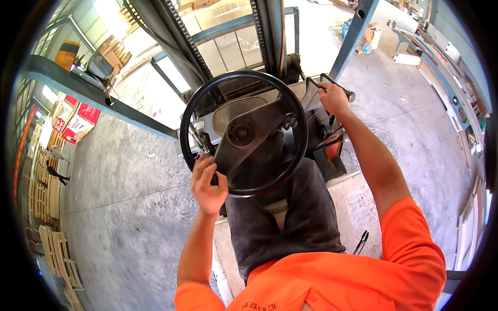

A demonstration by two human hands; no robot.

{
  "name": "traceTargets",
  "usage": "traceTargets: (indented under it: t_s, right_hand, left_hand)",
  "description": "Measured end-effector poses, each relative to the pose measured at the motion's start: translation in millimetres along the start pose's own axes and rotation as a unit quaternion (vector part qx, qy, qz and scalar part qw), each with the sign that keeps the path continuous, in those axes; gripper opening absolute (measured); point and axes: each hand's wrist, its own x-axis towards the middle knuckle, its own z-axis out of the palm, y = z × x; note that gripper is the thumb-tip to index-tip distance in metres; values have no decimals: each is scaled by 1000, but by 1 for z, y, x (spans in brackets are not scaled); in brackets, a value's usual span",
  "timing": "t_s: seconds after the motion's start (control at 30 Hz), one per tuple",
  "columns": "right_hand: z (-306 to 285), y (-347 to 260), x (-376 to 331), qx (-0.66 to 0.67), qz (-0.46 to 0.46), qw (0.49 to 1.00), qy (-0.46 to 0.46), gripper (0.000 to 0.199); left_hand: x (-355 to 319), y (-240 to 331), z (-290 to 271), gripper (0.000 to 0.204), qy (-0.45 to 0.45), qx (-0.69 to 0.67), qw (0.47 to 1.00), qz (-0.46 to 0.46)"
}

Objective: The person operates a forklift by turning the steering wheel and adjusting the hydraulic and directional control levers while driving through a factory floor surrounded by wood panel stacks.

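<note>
A black steering wheel (300, 155) of a forklift stands in front of my lap. My left hand (208, 189) is closed around its lower left side, with a dark knob-like piece showing between thumb and fingers. Reaching forward, my right hand (334, 99) grips a black control lever (326, 78) to the right of the wheel; its fingertips are partly hidden. Past the wheel rises the forklift mast (270, 39), with chains and hoses running up it.
Blue-grey frame posts (353, 39) stand at front right and front left (129, 111). Wooden pallets (44, 202) and red-and-white cartons (80, 122) line the left side. Long panels and boards (436, 78) lie along the right wall. A black pen-like object (361, 242) rests beside my right thigh.
</note>
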Motion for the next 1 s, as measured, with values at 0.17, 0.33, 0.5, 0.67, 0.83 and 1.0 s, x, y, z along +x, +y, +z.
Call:
traceTargets:
  t_s: [0.17, 0.33, 0.5, 0.67, 0.83, 1.0]
  right_hand:
    - [12, -8, 26, 10, 22, 1000, -18, 33]
    - [36, -15, 51, 9, 22, 999, -27, 34]
    - [50, -21, 69, -4, 17, 999, -34, 34]
    - [64, -17, 85, -15, 5, 1000, -17, 33]
    - [70, -19, 106, -17, 0, 1000, -19, 33]
    - [80, -22, 117, -6, -16, 1000, -12, 33]
  left_hand:
    - [42, -45, 10, 16, -1, 19, 999, -25]
    - [107, -97, 31, 17, 7, 59, 998, -21]
    - [153, -133, 58, 18, 4, 85, 996, -8]
    - [184, -143, 89, 19, 17, 59, 998, -21]
    - [217, -155, 120, 21, 13, 38, 998, -41]
    - [262, -136, 180, 26, -22, 30, 998, -42]
